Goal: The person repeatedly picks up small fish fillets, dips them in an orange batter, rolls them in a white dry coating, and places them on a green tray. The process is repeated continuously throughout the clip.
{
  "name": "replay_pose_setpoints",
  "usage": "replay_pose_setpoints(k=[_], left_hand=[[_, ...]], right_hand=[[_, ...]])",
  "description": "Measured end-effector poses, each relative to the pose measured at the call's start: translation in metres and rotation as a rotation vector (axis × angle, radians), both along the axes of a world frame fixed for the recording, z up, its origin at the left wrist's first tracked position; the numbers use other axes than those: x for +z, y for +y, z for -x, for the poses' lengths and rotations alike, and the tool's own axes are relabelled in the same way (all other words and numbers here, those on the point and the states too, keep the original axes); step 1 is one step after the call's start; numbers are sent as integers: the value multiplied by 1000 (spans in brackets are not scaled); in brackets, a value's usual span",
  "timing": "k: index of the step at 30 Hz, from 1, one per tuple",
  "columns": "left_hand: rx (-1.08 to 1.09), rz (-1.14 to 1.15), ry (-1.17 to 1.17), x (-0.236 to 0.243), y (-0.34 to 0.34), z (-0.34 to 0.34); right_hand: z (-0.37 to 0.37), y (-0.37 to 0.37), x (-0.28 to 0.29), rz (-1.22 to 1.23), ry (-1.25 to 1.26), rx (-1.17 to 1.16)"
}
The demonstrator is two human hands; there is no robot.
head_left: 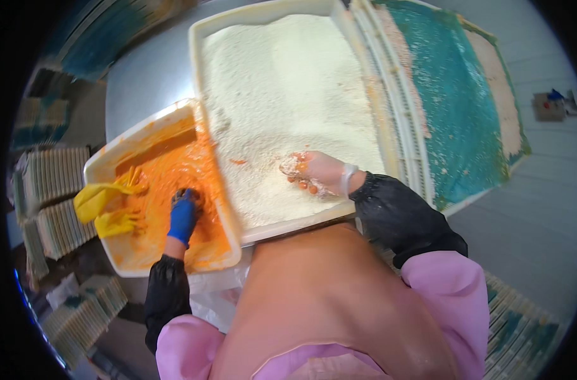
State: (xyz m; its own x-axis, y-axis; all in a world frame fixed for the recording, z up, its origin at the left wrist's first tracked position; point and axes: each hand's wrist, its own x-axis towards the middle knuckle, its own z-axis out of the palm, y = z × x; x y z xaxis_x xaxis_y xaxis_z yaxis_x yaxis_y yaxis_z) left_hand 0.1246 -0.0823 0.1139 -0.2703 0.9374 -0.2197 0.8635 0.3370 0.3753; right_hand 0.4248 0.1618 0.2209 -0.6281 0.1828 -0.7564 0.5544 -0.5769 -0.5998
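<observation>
My left hand [183,215], in a blue glove, reaches into the orange batter [165,174] in a white tub. Its dark-looking fingers are smeared and partly sunk there, so their grip is unclear. Over a large white tray [282,234] of pale breadcrumbs [288,82] is my right hand [317,173], in a clear glove. Its fingers are curled, with crumbs and orange coating stuck to them. A crumbed lump seems to sit at the fingertips, but I cannot make out what it is. A small orange bit [238,161] lies on the crumbs left of that hand.
Yellow gloves [101,206] hang over the tub's left rim. Right of the crumb tray stand white-edged racks [396,95] and a tray with a teal sheet [456,107]. Stacked trays [57,180] fill the left side. A metal table [146,82] lies beneath the tub and tray.
</observation>
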Motion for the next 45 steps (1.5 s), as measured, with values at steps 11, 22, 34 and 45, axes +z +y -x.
replay_pose_setpoints(k=[11,22,34,45], left_hand=[[514,-125,-950,18,3,4],[770,-380,-854,-12,-49,7],[20,-85,317,0,-45,59],[436,-246,-721,142,102,-29]], right_hand=[[-129,126,121,-691,-203,-579],[-218,171,16,-1197,-464,-239],[-179,181,4,-1111,251,-271],[-124,20,60,-756,421,-211]])
